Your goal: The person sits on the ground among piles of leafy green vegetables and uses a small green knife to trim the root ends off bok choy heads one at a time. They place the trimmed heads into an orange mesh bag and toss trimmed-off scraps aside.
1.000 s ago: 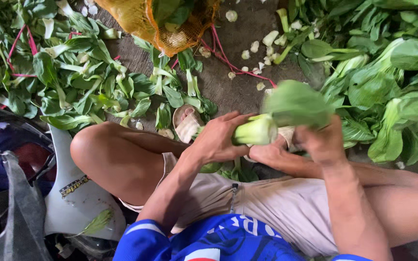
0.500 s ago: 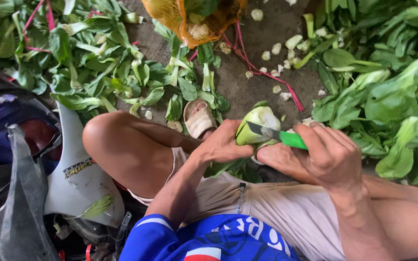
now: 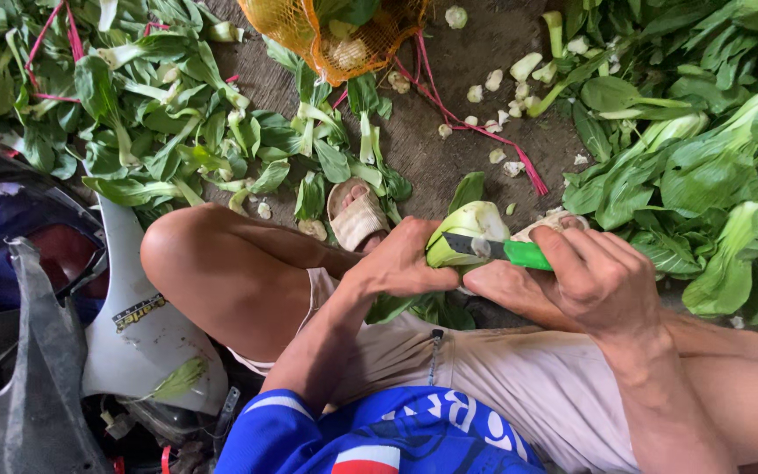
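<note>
Left hand (image 3: 401, 263) gripping pale bok choy (image 3: 467, 230); right hand (image 3: 598, 276) clasping green-handled knife (image 3: 497, 250); orange mesh sack (image 3: 335, 31) above.

Glossy green plastic knife handle (image 3: 528, 255), rough ground (image 3: 449, 140)

Market ground, heaped greens (image 3: 695, 167)

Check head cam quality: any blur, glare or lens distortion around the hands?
Head view: light soft and even, no hard shadows or glare; left hand, right hand, knife and bok choy sharp, no motion blur; wide-angle bending at edges, leaf piles curve outward; dark scooter at lower left underexposed.
</note>
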{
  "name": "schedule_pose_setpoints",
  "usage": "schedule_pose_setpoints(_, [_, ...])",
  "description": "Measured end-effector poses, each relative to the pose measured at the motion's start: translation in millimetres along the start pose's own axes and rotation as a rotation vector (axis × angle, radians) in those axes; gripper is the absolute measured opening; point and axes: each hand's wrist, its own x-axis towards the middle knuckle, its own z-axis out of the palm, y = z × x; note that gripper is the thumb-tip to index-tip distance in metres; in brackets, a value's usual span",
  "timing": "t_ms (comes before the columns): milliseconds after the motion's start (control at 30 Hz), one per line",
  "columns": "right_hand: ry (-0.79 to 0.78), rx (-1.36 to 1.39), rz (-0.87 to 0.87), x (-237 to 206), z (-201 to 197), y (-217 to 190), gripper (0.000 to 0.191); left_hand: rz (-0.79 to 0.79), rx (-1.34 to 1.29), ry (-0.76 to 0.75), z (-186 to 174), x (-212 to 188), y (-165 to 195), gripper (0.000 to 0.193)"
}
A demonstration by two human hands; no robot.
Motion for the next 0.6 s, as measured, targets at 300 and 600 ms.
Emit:
schedule_pose_setpoints(300, [-0.043, 0.573, 0.536, 6, 18, 8, 0.025, 0.131, 0.049, 0.008, 1, -7, 13, 0.04])
schedule_pose_setpoints(600, [-0.035, 0.537, 0.305, 13, 18, -22, 0.054, 0.342, -0.388, 0.031, 16, 17, -1, 0.05])
